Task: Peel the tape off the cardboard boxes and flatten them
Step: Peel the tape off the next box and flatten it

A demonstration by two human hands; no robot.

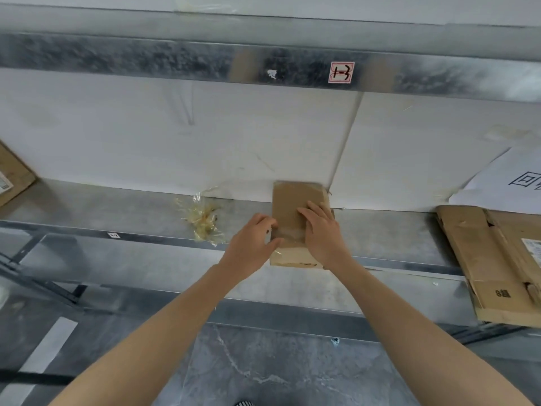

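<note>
A small brown cardboard box (289,200) stands on the metal shelf (117,209) at the middle of the view, with clear tape (288,232) across its top near the front edge. My right hand (320,234) rests flat on the box top, fingers straight. My left hand (253,240) is at the box's left edge, its curled fingers pinching at the tape there.
A crumpled wad of peeled clear tape (203,219) lies on the shelf left of the box. Flattened cardboard (494,268) lies at the right, hanging over the shelf edge. Another box corner (13,174) shows at far left. A white wall backs the shelf.
</note>
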